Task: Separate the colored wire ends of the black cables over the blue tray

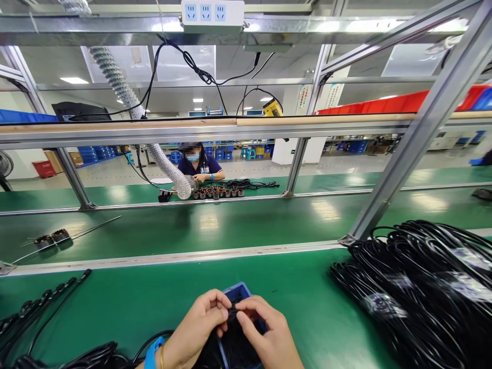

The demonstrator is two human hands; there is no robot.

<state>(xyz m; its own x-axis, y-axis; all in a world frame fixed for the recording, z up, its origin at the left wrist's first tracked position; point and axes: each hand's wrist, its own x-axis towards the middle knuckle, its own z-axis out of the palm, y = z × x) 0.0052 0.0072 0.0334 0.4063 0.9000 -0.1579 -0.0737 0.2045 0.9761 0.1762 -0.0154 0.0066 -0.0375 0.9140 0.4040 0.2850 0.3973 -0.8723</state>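
Note:
Low in the middle of the head view, a blue plastic bin with small black pieces inside stands on the green work surface. Over it, my left hand has its thumb and fingers pinched together. My right hand faces it, thumb and forefinger bent towards the same spot. Between the fingertips of both hands is a small black part, too small and dark to name. My wrists and palms cover much of the bin. A blue band is around my left wrist.
Bundled black cables pile up at the right; more black cables lie at the left. A metal frame post slants across the right side. Past the rail, a person sits near several copper-wound coils and a flexible duct.

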